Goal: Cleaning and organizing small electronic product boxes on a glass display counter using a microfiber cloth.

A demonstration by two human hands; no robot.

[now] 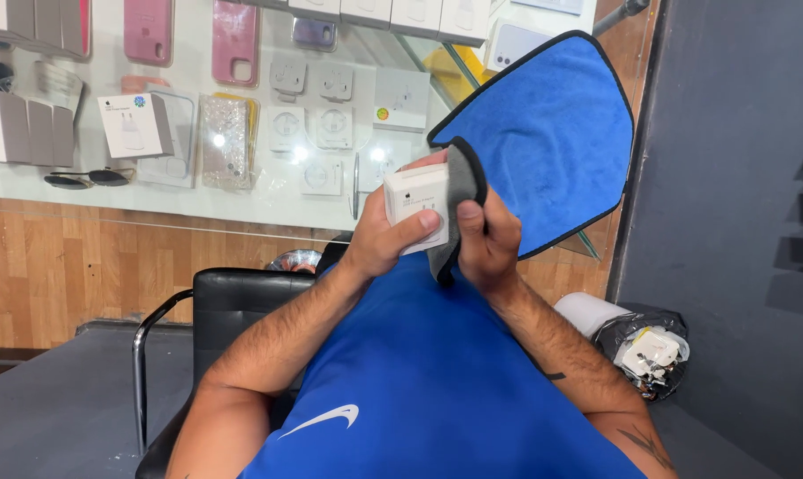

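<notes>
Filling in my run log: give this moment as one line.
left hand: holds small white box | right hand: presses grey cloth on box | blue cloth: on counter

A white box (416,202) against a cloth (543,133) that is bright blue (grey on its folded side, black-edged), above a blue shirt (437,390) and black chair (242,297).

Small white cardboard box (416,202): lower face covered by left hand (385,238), right side by grey microfibre cloth (459,208). Pink phone cases (235,40), upper left of frame, cropped by top edge. Contents of black bin bag (645,348), lower right, indistinct.
</notes>
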